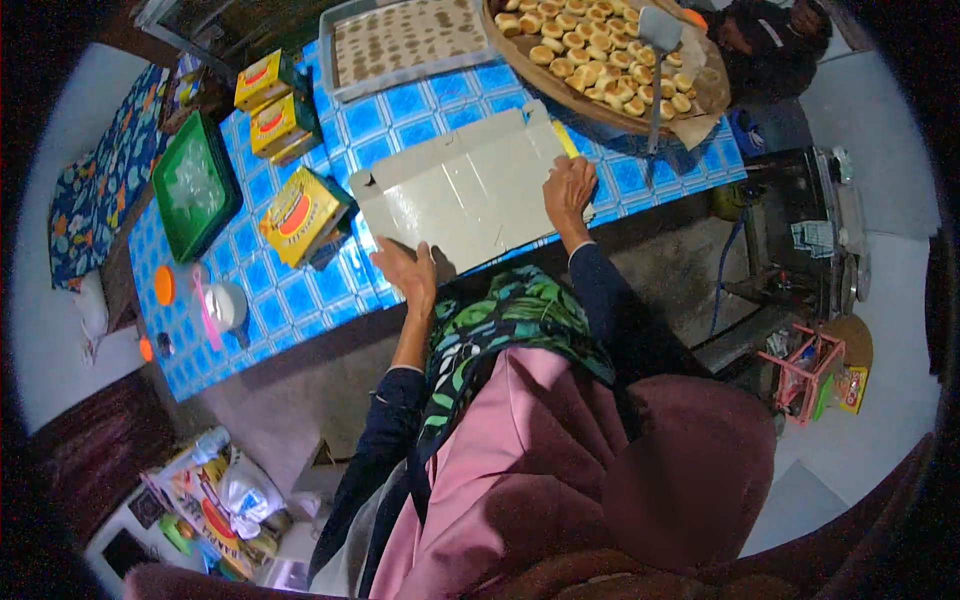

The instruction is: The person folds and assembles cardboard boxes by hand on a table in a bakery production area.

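Observation:
An unfolded cardboard box (470, 185) lies on the table in front of me, its plain greyish inner side up with fold lines across it. My left hand (408, 272) is at its near left corner, fingers spread and thumb apart, the palm against the edge. At the right end, my right hand (570, 190) has its fingers bent around the side flap, where a strip of the yellow outer side shows. Left of the cardboard stands a folded yellow and green box (303, 215), close to my left hand.
A blue checked cloth (290, 300) covers the table. Small round pastries fill a large round tray (520, 60) with a spatula (657, 75) at the far right. Beyond the cardboard is a lined tray (335, 85). More yellow boxes (280, 125), green trays (195, 190) and a white tub (228, 305) stand left.

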`<state>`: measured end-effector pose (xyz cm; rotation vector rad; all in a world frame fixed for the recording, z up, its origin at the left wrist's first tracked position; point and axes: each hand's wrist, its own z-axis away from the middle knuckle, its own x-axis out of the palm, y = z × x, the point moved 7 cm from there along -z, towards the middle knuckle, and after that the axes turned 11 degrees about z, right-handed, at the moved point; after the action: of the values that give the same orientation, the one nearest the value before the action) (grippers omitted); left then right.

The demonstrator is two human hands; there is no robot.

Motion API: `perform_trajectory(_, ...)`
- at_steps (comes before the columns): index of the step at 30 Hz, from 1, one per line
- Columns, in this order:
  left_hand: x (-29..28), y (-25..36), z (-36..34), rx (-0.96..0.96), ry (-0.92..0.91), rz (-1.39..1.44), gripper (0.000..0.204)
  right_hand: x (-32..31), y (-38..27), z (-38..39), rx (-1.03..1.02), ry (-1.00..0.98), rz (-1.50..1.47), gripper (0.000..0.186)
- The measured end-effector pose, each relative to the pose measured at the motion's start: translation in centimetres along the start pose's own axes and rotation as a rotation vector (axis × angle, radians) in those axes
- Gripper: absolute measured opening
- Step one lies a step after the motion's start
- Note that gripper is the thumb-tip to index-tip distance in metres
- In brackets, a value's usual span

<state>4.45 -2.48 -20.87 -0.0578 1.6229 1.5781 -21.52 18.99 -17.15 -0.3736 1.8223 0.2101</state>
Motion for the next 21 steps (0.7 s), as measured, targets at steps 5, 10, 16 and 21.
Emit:
perform_trajectory(5,-1.0,1.1,0.7,0.015,0.095,0.098,0.088,0.3,0.1,-2.3,0.053,-0.080,0.033,0.032)
perform_trajectory(10,-0.2,3.6,1.5,0.037,0.136,0.023,0.080,2.1,1.7,-2.5,0.058,-0.108,0.017,0.025)
perform_trajectory(16,-1.2,4.9,2.7,0.200,0.293,0.119,0.070,0.9,1.1,-1.9,-0.009,-0.081,-0.056,0.030)
perform_trajectory(21,-2.7,2.7,-1.2,0.098,0.346,0.119,0.036,1.7,1.4,-2.3,0.010,-0.134,-0.105,0.035)
